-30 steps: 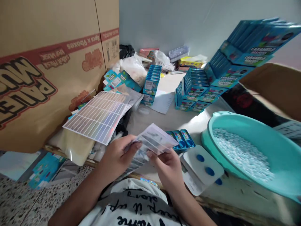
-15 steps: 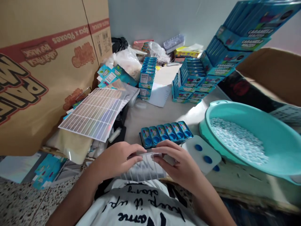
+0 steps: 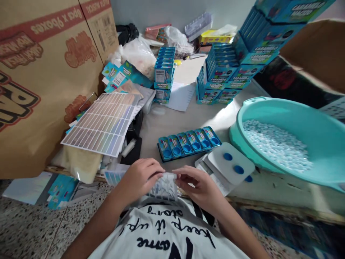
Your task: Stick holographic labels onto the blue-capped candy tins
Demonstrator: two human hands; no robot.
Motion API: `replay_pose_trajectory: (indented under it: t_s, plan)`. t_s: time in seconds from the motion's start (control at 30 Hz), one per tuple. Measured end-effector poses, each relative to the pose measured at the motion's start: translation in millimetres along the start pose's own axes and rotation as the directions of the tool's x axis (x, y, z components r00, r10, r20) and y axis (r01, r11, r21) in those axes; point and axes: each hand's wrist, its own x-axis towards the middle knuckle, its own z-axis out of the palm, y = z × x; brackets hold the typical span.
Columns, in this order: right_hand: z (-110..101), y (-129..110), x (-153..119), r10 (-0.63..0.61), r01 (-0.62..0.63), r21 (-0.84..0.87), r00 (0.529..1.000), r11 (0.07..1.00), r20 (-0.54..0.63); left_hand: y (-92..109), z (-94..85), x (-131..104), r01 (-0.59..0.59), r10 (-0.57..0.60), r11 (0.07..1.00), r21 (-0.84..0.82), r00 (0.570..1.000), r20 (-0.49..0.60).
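My left hand (image 3: 141, 176) and my right hand (image 3: 198, 185) both pinch a small sheet of shiny stickers (image 3: 164, 187) at the table's near edge, just above my lap. Their fingertips meet at the sheet's top edge. Just beyond my hands a dark tray (image 3: 188, 141) holds a row of several small blue candy cases. To the right of my right hand lies a white plate (image 3: 229, 167) with blue round dots.
A teal basin (image 3: 318, 144) of small pale candies fills the right. A large holographic sticker sheet (image 3: 101, 122) leans at the left, against a big cardboard box (image 3: 40, 72). Stacks of blue boxes (image 3: 223, 72) and a narrower blue stack (image 3: 163, 73) stand further back.
My hands brought the sticker sheet down from in front of the tray to the table's near edge, uncovering the row of blue cases. The view tilted downward.
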Motion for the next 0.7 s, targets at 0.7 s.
replay_pose_trajectory:
  t_s: [0.7]
  plan:
    - [12.0, 43.4, -20.8, -0.038, 0.039, -0.036, 0.999, 0.999, 0.031, -7.5, 37.5, -5.1, -0.050, 0.050, 0.999, -0.006, 0.999, 0.019]
